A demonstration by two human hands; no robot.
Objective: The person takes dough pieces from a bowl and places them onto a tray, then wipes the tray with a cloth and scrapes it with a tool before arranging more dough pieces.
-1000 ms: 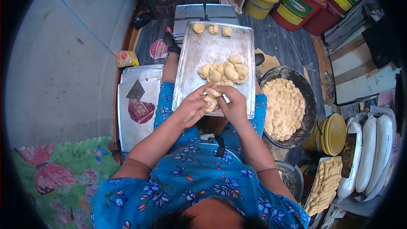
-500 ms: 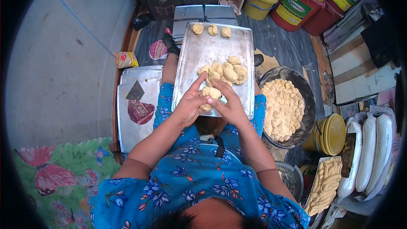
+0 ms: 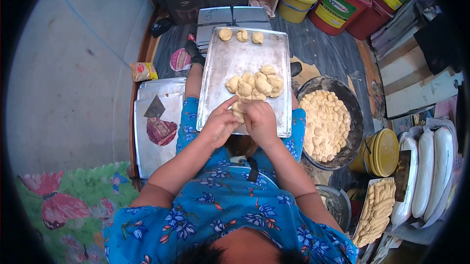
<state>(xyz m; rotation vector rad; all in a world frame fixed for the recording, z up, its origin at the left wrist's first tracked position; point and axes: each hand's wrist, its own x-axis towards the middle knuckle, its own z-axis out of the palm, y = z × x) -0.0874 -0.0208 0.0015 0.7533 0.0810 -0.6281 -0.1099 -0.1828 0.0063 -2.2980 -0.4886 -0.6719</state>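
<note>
Left hand [image 3: 220, 123]: grasping a small pale-yellow lump of soft dough [image 3: 238, 113] from the left, fingers bent around its side.
Right hand [image 3: 261, 121]: grasping the same lump from the right, fingers curled over and partly hiding it.
Lump in hand: between both sets of fingertips, above the near end of a rectangular silver metal tray [image 3: 247, 58]; exact shape hard to tell behind the fingers.
Tray: spread out in front of the body, near end between knees clad in blue floral cloth [image 3: 210, 185].
Cluster on tray: several rounded pale-yellow dough pieces [image 3: 263, 86], packed against one another just beyond the fingertips.
Far edge of tray: three separate round dough balls [image 3: 242, 35] in a row, well apart from the cluster.
Basin: round, black, deep-walled [image 3: 356, 134], to the right of the tray, holding a broad mass of small pale dough pieces [image 3: 325, 127].
Left side: stack of flat silver metal sheets [image 3: 147, 159], bearing a dark-grey square plate [image 3: 155, 108] and a crumpled pink patterned cloth [image 3: 161, 132].
Right foreground: lidded yellow plastic bucket [image 3: 384, 154], near long white plastic-wrapped rolls [image 3: 423, 176] and a narrow tray of dough strips [image 3: 375, 210].
</note>
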